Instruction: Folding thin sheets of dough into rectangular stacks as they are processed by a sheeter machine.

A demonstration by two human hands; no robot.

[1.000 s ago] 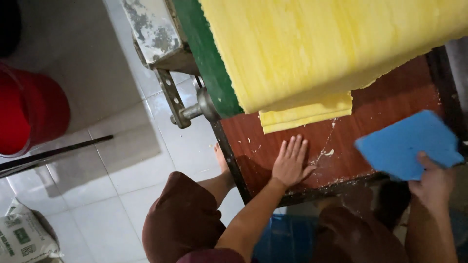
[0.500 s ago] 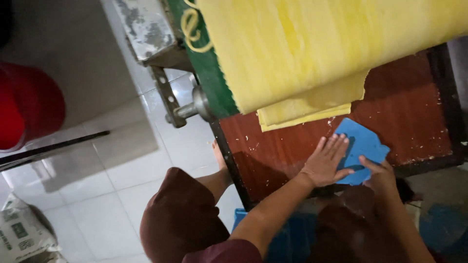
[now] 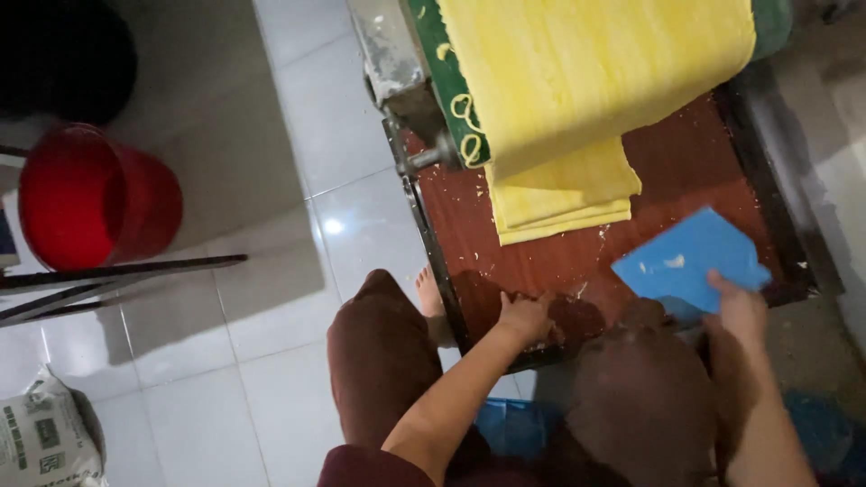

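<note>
Blue flat plastic scraper (image 3: 690, 261) is being pinched by the right hand (image 3: 740, 311); keeping it low suits scraping. Left hand (image 3: 523, 316) is pressing, fingers spread, holding nothing, on the reddish wooden desk (image 3: 559, 252) beside folded yellow dough sheet (image 3: 559, 194).

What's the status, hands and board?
Left hand resting on the near edge of the reddish-brown wooden board. Right hand gripping the flat blue plastic scraper above the board. Folded yellow dough sheet lies just beyond.

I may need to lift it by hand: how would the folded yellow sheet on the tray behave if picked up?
The yellow sheet probably flops: it drapes off the machine and folds flat. Likely soft and tearable; crumbs dot the tray. Probably needs support underneath.
</note>
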